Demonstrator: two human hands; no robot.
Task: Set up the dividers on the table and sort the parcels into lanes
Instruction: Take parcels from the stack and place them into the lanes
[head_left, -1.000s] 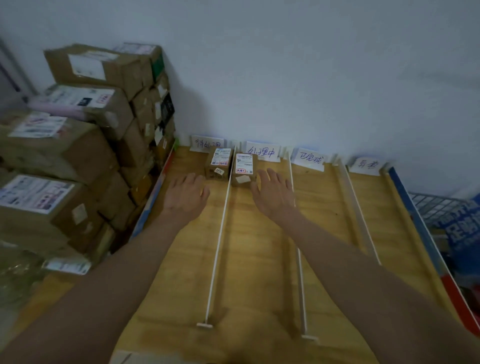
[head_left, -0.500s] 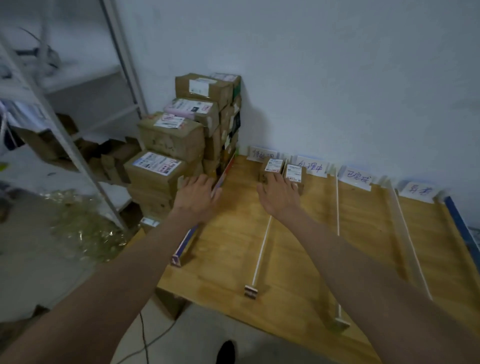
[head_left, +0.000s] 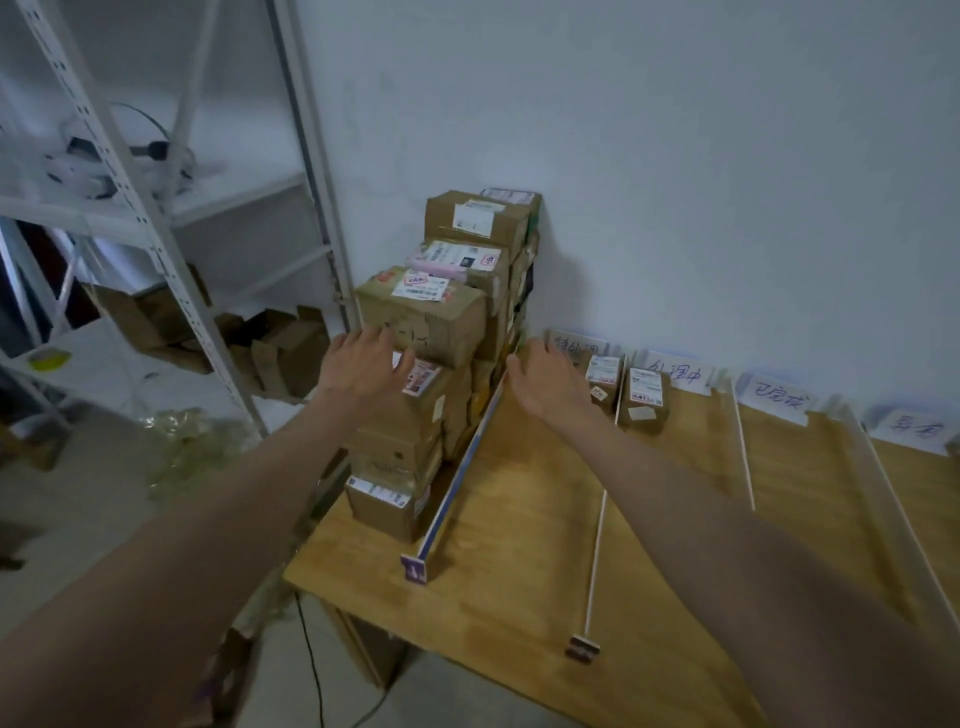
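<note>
White wall and a grey metal shelving rack (head_left: 156, 249) backed the wooden counter (head_left: 519, 545), where thin white dividers (head_left: 597, 545) ran near-to-far and two small brown parcels (head_left: 644, 395) sat at the far end of separate lanes. The stack of taped cardboard parcels (head_left: 421, 322) stood at the counter's left edge, beyond a blue-edged divider (head_left: 457, 467). The left hand (head_left: 363, 364), fingers spread and holding nothing, was nearest, at its front face; the right hand (head_left: 545, 384), equally loose, hovered right of it over that divider.
</note>
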